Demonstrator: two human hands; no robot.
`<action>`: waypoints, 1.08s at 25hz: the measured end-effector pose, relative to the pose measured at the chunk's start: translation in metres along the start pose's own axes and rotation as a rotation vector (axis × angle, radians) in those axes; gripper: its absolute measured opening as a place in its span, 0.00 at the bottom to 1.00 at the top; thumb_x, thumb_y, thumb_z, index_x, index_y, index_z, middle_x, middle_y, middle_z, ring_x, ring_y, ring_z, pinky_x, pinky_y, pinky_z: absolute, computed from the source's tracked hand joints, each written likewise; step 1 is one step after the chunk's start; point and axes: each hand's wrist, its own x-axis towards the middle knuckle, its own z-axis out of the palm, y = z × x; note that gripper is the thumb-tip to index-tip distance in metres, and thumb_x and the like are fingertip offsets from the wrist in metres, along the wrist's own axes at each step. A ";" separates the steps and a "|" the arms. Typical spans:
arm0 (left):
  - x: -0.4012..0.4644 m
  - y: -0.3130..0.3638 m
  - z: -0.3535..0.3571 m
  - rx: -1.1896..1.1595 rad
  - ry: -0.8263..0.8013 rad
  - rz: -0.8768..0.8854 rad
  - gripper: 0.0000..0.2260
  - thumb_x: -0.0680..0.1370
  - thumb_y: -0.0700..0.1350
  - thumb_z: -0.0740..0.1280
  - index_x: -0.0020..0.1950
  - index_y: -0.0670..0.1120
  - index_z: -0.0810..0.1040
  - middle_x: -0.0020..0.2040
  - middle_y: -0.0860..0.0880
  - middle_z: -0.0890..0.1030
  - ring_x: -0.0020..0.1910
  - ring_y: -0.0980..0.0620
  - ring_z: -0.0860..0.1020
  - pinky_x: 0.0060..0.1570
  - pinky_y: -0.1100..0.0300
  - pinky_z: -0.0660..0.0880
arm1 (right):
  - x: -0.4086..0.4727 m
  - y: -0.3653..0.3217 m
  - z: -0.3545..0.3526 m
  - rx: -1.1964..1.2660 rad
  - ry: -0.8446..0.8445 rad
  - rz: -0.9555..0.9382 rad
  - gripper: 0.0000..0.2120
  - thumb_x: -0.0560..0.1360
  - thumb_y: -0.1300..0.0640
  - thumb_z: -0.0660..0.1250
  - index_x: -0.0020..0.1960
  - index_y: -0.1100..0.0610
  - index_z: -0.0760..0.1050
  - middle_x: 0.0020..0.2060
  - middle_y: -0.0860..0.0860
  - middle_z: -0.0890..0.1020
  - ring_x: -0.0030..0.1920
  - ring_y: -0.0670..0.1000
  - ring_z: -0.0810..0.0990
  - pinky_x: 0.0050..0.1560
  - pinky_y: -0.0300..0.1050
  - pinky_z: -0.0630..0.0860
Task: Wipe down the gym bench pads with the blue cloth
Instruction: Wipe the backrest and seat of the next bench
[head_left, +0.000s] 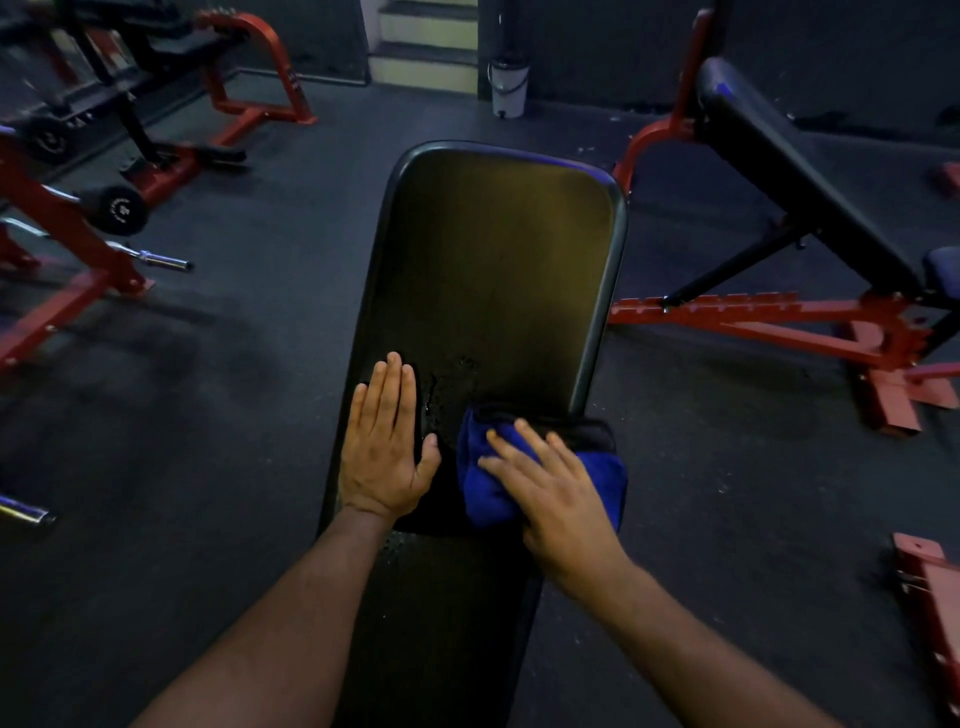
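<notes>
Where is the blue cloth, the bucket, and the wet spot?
cloth (485, 488), head view, bunched left fold.
bucket (508, 88), head view, white side.
wet spot (449, 382), head view, droplets on the pad.

Single head view, wide-angle, looking forward and down along bench pad (493, 270), close above it.

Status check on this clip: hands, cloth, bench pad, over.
Left hand flat on bench pad, fingers straight. Right hand pressing blue cloth onto pad's near right edge. Droplets on pad ahead of cloth. Nothing in the way.
</notes>
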 end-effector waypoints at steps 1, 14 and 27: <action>0.000 -0.001 0.001 0.004 0.003 -0.001 0.36 0.79 0.54 0.54 0.82 0.37 0.53 0.83 0.38 0.53 0.83 0.43 0.52 0.81 0.46 0.48 | -0.005 -0.008 -0.006 0.069 -0.066 0.019 0.33 0.70 0.63 0.68 0.74 0.48 0.68 0.77 0.47 0.64 0.78 0.50 0.55 0.77 0.58 0.60; -0.002 0.000 0.001 -0.029 0.037 0.012 0.35 0.79 0.54 0.55 0.82 0.37 0.55 0.83 0.38 0.55 0.82 0.42 0.53 0.81 0.47 0.48 | 0.105 0.047 -0.059 -0.158 0.290 0.124 0.32 0.74 0.60 0.64 0.77 0.49 0.64 0.80 0.54 0.54 0.79 0.62 0.50 0.78 0.60 0.48; -0.006 0.000 -0.004 -0.086 -0.023 0.008 0.33 0.80 0.54 0.54 0.82 0.37 0.57 0.82 0.38 0.57 0.82 0.42 0.54 0.80 0.44 0.52 | 0.012 -0.007 -0.034 0.420 0.118 0.126 0.29 0.70 0.71 0.64 0.69 0.54 0.73 0.71 0.51 0.73 0.72 0.49 0.69 0.74 0.46 0.63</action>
